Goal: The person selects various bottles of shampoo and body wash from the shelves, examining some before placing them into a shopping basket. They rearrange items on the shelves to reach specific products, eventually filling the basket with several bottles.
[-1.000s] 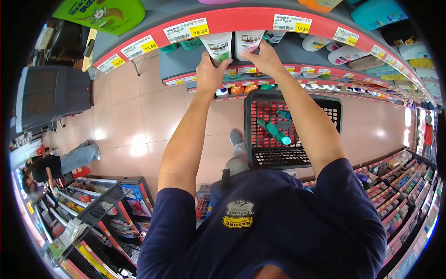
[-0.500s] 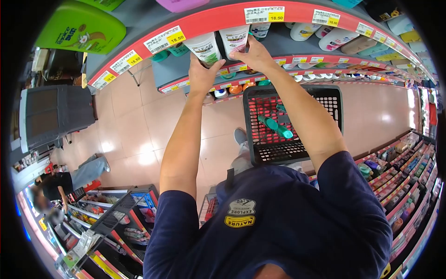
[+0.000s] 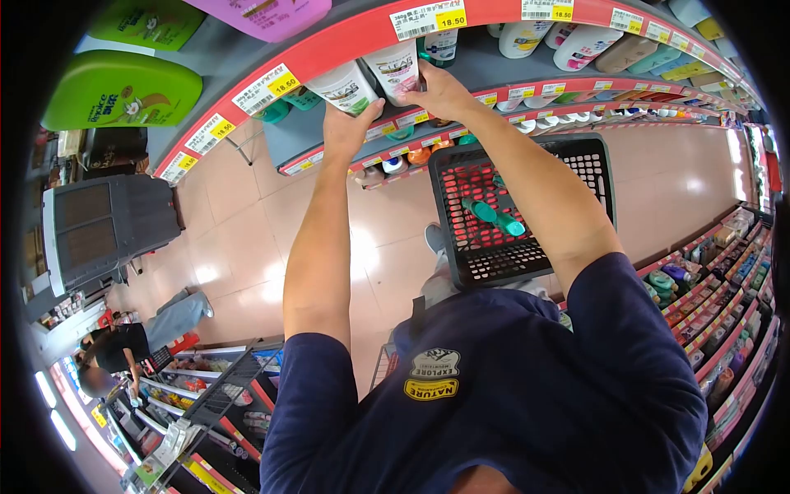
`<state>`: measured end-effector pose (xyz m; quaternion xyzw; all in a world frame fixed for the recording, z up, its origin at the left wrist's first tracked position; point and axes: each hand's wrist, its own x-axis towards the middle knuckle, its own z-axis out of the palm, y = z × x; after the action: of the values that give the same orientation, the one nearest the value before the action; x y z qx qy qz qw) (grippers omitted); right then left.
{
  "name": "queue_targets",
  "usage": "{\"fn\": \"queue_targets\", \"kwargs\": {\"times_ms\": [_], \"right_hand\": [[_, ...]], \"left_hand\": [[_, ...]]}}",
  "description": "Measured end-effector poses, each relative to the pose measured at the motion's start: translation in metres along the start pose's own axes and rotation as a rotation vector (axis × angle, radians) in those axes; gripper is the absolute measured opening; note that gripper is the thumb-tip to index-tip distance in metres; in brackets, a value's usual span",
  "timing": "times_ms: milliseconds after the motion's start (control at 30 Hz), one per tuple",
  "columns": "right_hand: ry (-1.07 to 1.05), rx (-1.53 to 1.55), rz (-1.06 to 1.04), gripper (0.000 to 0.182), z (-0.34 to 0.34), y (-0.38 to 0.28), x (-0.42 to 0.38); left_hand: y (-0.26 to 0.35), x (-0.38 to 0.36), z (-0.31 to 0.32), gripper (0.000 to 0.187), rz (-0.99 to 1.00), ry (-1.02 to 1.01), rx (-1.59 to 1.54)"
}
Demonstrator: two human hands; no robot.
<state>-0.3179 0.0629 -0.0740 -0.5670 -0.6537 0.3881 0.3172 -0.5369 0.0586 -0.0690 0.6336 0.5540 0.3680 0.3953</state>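
Note:
My left hand [image 3: 351, 132] is closed around the lower part of a white shampoo bottle [image 3: 344, 89] with a green patch on its label. Beside it, my right hand [image 3: 438, 92] grips a second white shampoo bottle [image 3: 393, 72], marked with pink. Both bottles carry the word CLEAR and sit side by side at the shelf, just under the red price strip [image 3: 346, 41]. Their upper ends are partly hidden by that strip. Below my right forearm is a black shopping basket [image 3: 502, 267] with green bottles [image 3: 494, 216] in it.
Large green bottles [image 3: 123, 89] and a pink bottle [image 3: 267, 12] stand on the upper shelf. More bottles [image 3: 586, 48] line the shelf to the right. A grey machine-like unit [image 3: 107, 226] is at left. Another person [image 3: 119, 346] stands at lower left; stocked racks [image 3: 724, 321] are at right.
The view has shifted a little, so the shelf and both bottles appear farther left. Both hands keep their hold on the bottles.

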Motion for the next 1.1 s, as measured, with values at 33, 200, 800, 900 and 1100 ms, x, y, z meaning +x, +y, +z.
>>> {"fn": "queue_targets", "kwargs": {"times_ms": [33, 200, 800, 900, 1100], "right_hand": [[-0.013, -0.012, -0.004, 0.061, -0.001, 0.0, 0.0], [-0.029, -0.048, 0.006, 0.062, -0.005, -0.006, -0.001], [0.226, -0.079, 0.376, 0.058, -0.045, 0.11, -0.271], [0.101, -0.196, 0.425, 0.07, -0.038, 0.129, -0.315], [-0.122, -0.211, 0.414, 0.081, -0.014, 0.121, -0.335]], "left_hand": [[-0.001, 0.0, 0.0, 0.065, -0.009, -0.012, 0.0], [0.012, -0.005, -0.002, 0.063, -0.072, -0.046, -0.067], [-0.002, -0.068, 0.026, 0.064, 0.226, 0.377, 0.266], [0.001, -0.111, 0.039, 0.054, 0.256, 0.395, 0.337], [-0.037, -0.219, 0.086, 0.036, 0.044, 0.051, 0.218]]}}
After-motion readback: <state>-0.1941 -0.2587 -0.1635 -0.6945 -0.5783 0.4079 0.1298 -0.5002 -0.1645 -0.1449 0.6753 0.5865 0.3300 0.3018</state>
